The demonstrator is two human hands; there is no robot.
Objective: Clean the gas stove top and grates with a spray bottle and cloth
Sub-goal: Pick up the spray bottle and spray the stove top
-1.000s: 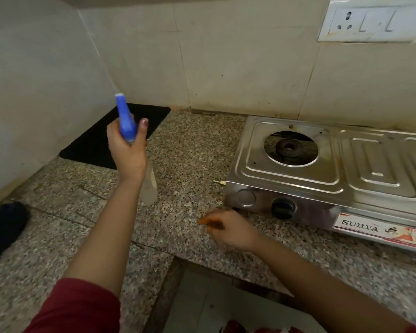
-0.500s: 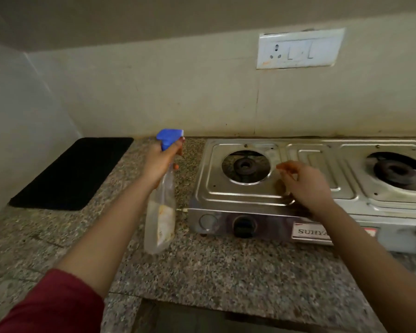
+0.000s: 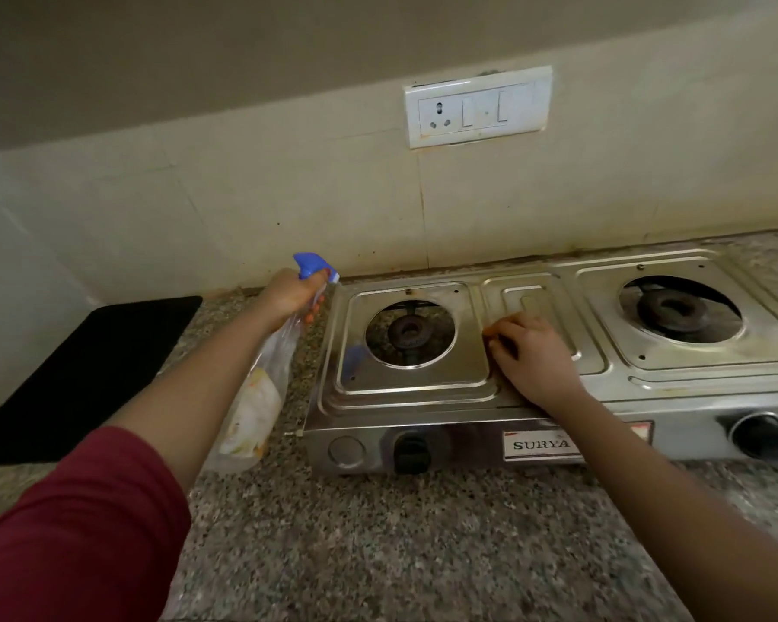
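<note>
A steel gas stove [image 3: 416,389] stands on the granite counter with no grates on it, so its left burner [image 3: 408,330] and right burner [image 3: 672,309] lie bare. My left hand [image 3: 288,294] grips a clear spray bottle [image 3: 252,397] by its blue trigger head, just left of the stove, nozzle pointing toward the left burner. My right hand [image 3: 531,352] presses down on the stove top between the two burners. A scrap of orange cloth [image 3: 490,329] shows at its fingertips; the rest of it is hidden under the hand.
A black mat [image 3: 86,365] lies on the counter at the left by the side wall. Two black knobs [image 3: 412,451] [image 3: 760,435] stick out of the stove's front. A socket plate [image 3: 477,107] sits on the tiled wall behind. Speckled counter [image 3: 378,531] runs in front.
My view has swung right and closer to the stove. My left hand brought the bottle up beside the stove's left edge, and my right hand went from the counter onto the stove top.
</note>
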